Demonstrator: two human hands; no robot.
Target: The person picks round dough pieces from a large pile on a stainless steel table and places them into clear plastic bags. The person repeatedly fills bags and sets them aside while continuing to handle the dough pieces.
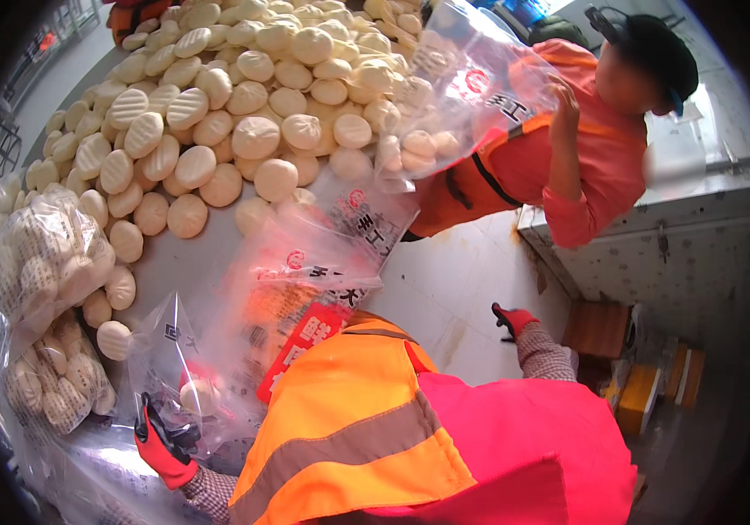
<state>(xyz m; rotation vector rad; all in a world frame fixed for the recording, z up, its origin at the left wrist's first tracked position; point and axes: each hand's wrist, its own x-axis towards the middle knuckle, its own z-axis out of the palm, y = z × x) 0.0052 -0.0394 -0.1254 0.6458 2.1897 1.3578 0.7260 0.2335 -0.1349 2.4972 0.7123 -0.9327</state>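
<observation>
My left hand [163,441], in a red and black work glove, grips a clear printed plastic bag [175,328] at the near side of the table. One pale bun [199,396] shows inside this bag, close to my fingers. My right hand [514,321], gloved the same way, is out to the right over the tiled floor. Nothing shows in it, and its fingers are apart. Flat, empty-looking printed bags [322,262] lie along the table edge in front of my body. Beyond them rises a large heap of pale buns [253,138], some pleated and some ridged.
Filled bags of buns [53,262] stand at the left. At the right, a co-worker [545,151] in an orange apron holds a clear bag [473,85] with several buns inside. A white chest [650,243] stands behind, with cardboard boxes [637,397] on the floor nearby.
</observation>
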